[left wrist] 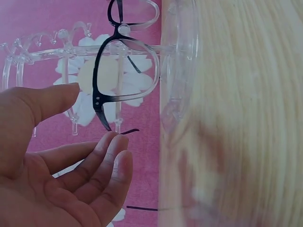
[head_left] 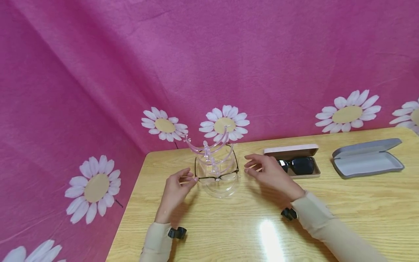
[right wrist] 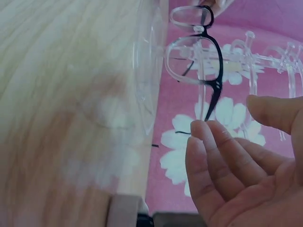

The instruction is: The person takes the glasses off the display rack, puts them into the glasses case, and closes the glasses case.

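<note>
A pair of black-and-clear eyeglasses (head_left: 217, 178) rests low on a clear plastic tiered display stand (head_left: 207, 154), lenses facing me. My left hand (head_left: 175, 191) is beside the glasses' left side, fingers loosely bent and thumb apart; in the left wrist view its fingertips are right by the temple arm (left wrist: 102, 117). On the other side, my right hand (head_left: 270, 174) hovers with relaxed fingers, a small gap from the frame in the head view. The right wrist view shows its fingertips near the other temple arm (right wrist: 213, 101). Neither hand grips anything.
Right of the stand, an open case (head_left: 291, 150) holds dark sunglasses (head_left: 302, 165), partly hidden by my right hand. Farther right lies an open grey case (head_left: 368, 163). The wooden table (head_left: 229, 225) meets a pink flowered cloth (head_left: 278, 72) behind and at left.
</note>
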Motion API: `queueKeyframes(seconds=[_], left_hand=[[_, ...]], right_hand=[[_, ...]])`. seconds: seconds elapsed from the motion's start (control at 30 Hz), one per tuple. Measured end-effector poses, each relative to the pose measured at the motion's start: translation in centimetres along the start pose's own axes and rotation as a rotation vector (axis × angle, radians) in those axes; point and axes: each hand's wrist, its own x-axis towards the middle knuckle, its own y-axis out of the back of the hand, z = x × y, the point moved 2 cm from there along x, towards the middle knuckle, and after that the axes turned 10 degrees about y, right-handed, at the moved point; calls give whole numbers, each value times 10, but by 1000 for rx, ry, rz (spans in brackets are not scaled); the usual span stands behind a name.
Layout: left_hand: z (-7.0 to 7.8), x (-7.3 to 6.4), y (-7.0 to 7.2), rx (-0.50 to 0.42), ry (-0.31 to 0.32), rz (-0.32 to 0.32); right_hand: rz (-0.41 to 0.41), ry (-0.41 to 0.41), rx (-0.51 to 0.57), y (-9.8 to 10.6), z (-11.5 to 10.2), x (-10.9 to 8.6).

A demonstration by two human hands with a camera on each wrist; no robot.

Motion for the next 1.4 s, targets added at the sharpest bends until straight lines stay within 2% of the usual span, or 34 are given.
queueKeyframes(seconds=[0.17, 0.37, 0.83, 1.07, 1.4], left_hand=[[-3, 2, -4, -22, -20, -31], [-3, 2, -8, -32, -27, -41], [-2, 5, -17, -74, -57, -60], [-2, 6, -18, -35, -46, -30], [-1, 6, -16, -44, -31, 12]], right_hand=[[-23, -51, 24, -12, 4, 4], [-18, -40, 53, -24, 8, 6], [-18, -38, 5, -30, 6, 8], [0, -22, -4, -31, 7, 9], [-7, -9, -2, -32, 10, 10]])
